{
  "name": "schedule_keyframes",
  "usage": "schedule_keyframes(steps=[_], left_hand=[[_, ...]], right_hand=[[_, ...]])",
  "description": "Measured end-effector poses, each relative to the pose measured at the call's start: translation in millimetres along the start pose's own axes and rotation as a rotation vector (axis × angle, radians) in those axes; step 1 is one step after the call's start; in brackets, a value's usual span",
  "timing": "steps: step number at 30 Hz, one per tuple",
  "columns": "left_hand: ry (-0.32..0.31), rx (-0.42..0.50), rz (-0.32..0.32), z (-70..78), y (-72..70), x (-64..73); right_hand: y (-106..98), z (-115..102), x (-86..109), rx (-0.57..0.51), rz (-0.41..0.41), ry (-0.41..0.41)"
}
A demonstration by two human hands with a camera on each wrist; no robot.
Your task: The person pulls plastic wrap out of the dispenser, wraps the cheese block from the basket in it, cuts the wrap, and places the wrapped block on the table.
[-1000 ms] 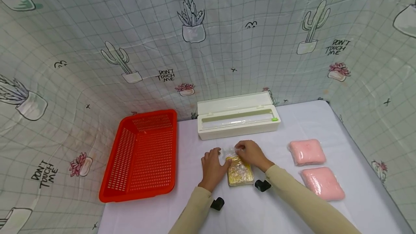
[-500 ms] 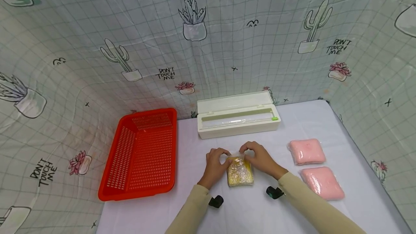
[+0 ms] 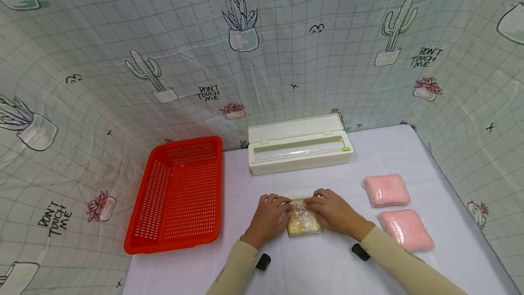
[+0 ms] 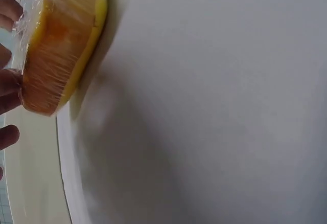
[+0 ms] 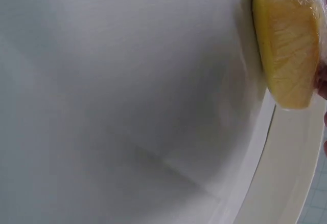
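Note:
A flat yellow block (image 3: pixel 303 226) in clear plastic wrap lies on the table between both hands in the head view. My left hand (image 3: pixel 268 217) pinches the wrap at the block's far left corner. My right hand (image 3: pixel 337 215) pinches it at the far right corner. Seen from the left wrist, the wrapped block (image 4: pixel 56 45) has a yellow rim and an orange-toned side, and fingertips (image 4: pixel 9 83) touch its edge. In the right wrist view the block (image 5: pixel 288 45) shows at the upper right, and most of the hand is out of frame.
Behind the hands stands a white wrap dispenser (image 3: pixel 300 164), lid up, with a roll inside. A red perforated basket (image 3: pixel 221 195) is on the left. Two wrapped pink blocks (image 3: pixel 386 190) lie at the right. Patterned cloth (image 3: pixel 286 58) surrounds the table.
The loose wrap at the block's far end has come down over its top. My right hand has shifted right and nearer, and both hands have settled lower at the far corners.

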State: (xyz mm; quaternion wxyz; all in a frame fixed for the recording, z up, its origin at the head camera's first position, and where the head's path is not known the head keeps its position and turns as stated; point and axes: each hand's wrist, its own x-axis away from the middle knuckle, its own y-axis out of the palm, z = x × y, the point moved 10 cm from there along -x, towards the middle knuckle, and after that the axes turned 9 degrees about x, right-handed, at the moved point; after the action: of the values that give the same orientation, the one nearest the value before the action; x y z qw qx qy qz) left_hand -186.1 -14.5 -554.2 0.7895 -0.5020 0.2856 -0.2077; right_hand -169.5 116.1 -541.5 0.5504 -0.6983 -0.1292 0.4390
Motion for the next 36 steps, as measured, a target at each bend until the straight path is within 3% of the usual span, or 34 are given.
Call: schedule_keyframes(steps=[3, 7, 16, 24, 30, 36], left_hand=[[-0.020, -0.024, -0.064, 1.9, 5.6, 4.2], [-0.026, -0.074, -0.093, 5.5, 9.3, 7.9], [-0.006, -0.121, -0.060, 11.5, 11.5, 11.5], [0.003, -0.186, -0.072, 14.1, 16.1, 12.4], [-0.026, -0.165, -0.085, 11.7, 19.1, 12.8], [-0.043, -0.148, -0.080, 9.4, 21.0, 14.2]], right_hand=[[3.8, 0.7, 5.0, -0.008, -0.038, 0.028], [6.0, -0.1, 9.0, -0.017, -0.069, 0.062], [8.3, -7.3, 11.4, 0.008, -0.062, 0.048], [16.1, -10.9, 12.1, 0.039, -0.145, 0.069], [20.6, -9.7, 13.5, 0.043, -0.172, 0.090], [20.9, -10.5, 14.3, 0.052, -0.139, 0.103]])
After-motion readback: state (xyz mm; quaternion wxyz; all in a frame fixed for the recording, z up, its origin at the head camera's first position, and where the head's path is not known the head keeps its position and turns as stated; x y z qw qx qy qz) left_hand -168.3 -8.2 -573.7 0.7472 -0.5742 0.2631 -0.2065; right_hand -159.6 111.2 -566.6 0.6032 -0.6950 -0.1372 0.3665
